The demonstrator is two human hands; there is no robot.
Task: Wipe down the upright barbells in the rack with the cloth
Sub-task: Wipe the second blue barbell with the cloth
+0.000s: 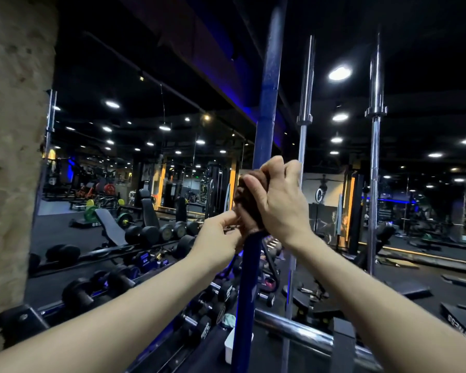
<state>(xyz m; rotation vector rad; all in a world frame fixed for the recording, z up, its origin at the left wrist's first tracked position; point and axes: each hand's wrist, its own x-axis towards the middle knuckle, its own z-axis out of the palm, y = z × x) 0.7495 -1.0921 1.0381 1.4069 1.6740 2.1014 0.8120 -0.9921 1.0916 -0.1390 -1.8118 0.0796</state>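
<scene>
Brown cloth (249,203), soft and bunchable, is wrapping the blue barbell (267,109); the right hand (277,200) is clenching it round the stiff, heavy shaft while the left hand (221,232) is pinching its lower edge.

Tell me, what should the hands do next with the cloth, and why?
Probably slide the brown cloth down the blue barbell. The right hand grips it wrapped round the bar and the left hand pinches its lower edge.
</scene>
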